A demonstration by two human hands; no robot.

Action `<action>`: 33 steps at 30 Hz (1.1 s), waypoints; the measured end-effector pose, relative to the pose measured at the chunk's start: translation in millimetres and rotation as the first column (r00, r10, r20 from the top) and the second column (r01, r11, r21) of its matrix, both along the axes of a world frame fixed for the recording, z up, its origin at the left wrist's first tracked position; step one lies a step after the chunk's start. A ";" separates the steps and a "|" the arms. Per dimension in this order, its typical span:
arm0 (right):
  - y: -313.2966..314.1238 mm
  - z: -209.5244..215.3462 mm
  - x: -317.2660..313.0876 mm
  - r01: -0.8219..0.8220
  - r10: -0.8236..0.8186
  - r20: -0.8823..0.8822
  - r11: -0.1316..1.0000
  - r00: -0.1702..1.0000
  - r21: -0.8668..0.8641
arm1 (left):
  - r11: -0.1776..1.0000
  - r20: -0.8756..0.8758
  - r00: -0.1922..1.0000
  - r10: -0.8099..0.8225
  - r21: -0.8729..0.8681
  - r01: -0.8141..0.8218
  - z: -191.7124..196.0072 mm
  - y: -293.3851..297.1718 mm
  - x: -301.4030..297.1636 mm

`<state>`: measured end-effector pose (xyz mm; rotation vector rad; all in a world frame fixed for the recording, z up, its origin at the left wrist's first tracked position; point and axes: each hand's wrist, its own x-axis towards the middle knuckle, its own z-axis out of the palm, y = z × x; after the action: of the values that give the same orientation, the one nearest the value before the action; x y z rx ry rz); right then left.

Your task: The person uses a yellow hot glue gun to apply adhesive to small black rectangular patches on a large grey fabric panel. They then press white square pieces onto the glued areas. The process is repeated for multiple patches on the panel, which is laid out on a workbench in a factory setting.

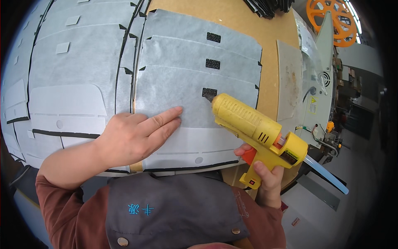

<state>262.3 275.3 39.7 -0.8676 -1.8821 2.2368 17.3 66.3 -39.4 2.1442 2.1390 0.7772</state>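
Note:
A yellow hot glue gun (248, 124) is in my right hand (268, 178), its fingers wrapped round the handle by the orange trigger. From the gun's back a translucent glue stick (325, 173) sticks out. The dark nozzle (208, 96) meets the lowest of three black textured patches (212, 64) on a layered grey fabric panel (174, 93). Whether it touches the patch or hovers just above, I cannot tell. On that panel, left of the nozzle, rests my left hand (139, 135); two fingers are stretched out, the others curled under. It holds nothing.
More grey panels (78, 54) with small white patches cover the table's left side. Brown board (186, 14) shows behind. A pale board (289, 81) and a machine (317, 108) with wires stand right, below an orange reel (331, 18). Black pieces (267, 6) are stacked at the far edge.

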 end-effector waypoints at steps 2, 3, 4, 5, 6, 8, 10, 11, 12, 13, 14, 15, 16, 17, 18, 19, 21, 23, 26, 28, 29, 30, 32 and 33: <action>0.5 -0.1 -0.3 0.002 -0.002 -0.002 1.000 1.000 -0.007 | 1.000 0.000 1.000 0.000 0.003 0.000 0.2 0.4 0.4; 1.0 -0.7 -0.7 -0.004 0.004 -0.003 1.000 1.000 -0.007 | 1.000 0.003 1.000 0.000 0.003 0.000 0.1 0.4 0.3; 1.4 -1.1 -0.7 -0.011 0.010 -0.005 1.000 1.000 -0.008 | 1.000 0.006 1.000 0.000 0.002 0.000 0.0 0.4 0.4; 1.8 -1.6 -0.3 -0.013 0.013 -0.004 1.000 1.000 -0.003 | 1.000 0.008 1.000 0.000 0.002 0.000 0.1 0.5 0.3; 2.5 -2.0 0.5 -0.015 0.015 -0.004 1.000 1.000 0.002 | 1.000 0.009 1.000 -0.001 0.000 0.001 0.5 0.6 0.3; 2.4 -2.4 1.3 -0.003 0.003 -0.006 1.000 1.000 0.014 | 1.000 0.010 1.000 -0.002 -0.005 0.002 1.4 0.7 0.0; 2.1 -2.4 1.6 0.025 -0.024 -0.013 0.999 1.000 0.028 | 1.000 0.016 1.000 0.001 -0.006 -0.001 1.1 1.0 0.4; 1.7 -2.1 1.0 0.029 -0.029 -0.015 0.999 0.999 0.015 | 1.000 0.020 1.000 0.002 -0.007 -0.002 1.1 1.1 0.6; 0.8 -1.9 0.3 0.036 -0.036 -0.016 0.999 0.999 0.003 | 1.000 0.022 1.000 0.001 -0.004 -0.001 0.8 1.3 0.6; 0.4 -2.0 0.0 0.042 -0.042 -0.018 0.999 0.999 -0.010 | 1.000 0.025 1.000 0.001 -0.001 -0.001 0.6 1.5 0.5; 0.5 -2.9 0.6 0.038 -0.038 -0.021 0.999 0.999 -0.012 | 1.000 0.028 1.000 0.000 0.002 0.000 0.5 1.6 0.5; 0.7 -4.3 1.0 0.032 -0.032 -0.023 0.999 0.999 -0.015 | 1.000 0.027 1.000 0.000 0.000 0.000 0.6 1.5 0.3; 0.9 -5.5 1.5 0.027 -0.027 -0.025 0.999 0.999 -0.018 | 1.000 0.027 1.000 0.000 -0.003 0.000 0.8 1.5 0.2; 1.4 -6.1 2.4 0.025 -0.026 -0.023 1.000 0.999 -0.014 | 1.000 0.027 1.000 0.000 -0.006 0.000 1.0 1.5 0.1; 2.5 -6.8 3.6 0.022 -0.023 -0.021 1.000 1.000 -0.010 | 1.000 0.028 1.000 0.000 -0.007 0.000 1.1 1.4 0.1; 3.1 -7.3 4.2 0.020 -0.020 -0.020 1.000 1.000 -0.005 | 1.000 0.030 1.000 0.000 -0.008 0.001 1.3 1.3 0.0; 2.3 -8.5 4.1 0.041 -0.042 -0.034 0.999 0.999 -0.001 | 1.000 0.034 0.999 -0.001 -0.007 0.001 1.3 1.4 0.1; 1.8 -8.5 3.7 0.044 -0.044 -0.031 0.999 0.999 -0.001 | 1.000 0.037 0.999 -0.002 -0.004 0.002 0.7 1.8 0.3; 2.1 -7.9 2.4 0.028 -0.028 -0.007 1.000 1.000 0.004 | 1.000 0.038 0.999 -0.004 0.005 0.004 0.2 2.0 -0.1; 3.7 -10.4 3.1 0.027 -0.027 -0.008 0.999 1.000 0.019 | 1.000 0.032 0.999 -0.002 -0.005 0.002 1.6 1.7 -0.1; 4.3 -11.1 3.9 0.036 -0.036 -0.006 0.999 0.999 0.019 | 1.000 0.029 1.000 -0.001 -0.010 0.001 2.4 1.7 -0.1; 4.7 -11.3 4.9 0.045 -0.045 -0.003 0.999 0.999 0.020 | 1.000 0.029 1.000 -0.001 -0.012 0.001 2.7 2.0 -0.2; 5.2 -11.4 4.5 0.055 -0.055 0.000 0.998 0.998 0.017 | 1.000 0.030 1.000 0.000 -0.015 0.001 3.2 2.7 -0.3; 5.1 -11.9 3.5 0.058 -0.058 -0.001 0.998 0.998 0.013 | 1.000 0.032 0.999 -0.002 -0.012 0.002 2.9 2.8 -0.3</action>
<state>265.8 280.4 27.8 -0.9066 -1.8452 2.1886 17.0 69.2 -36.5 2.1133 2.1202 0.7901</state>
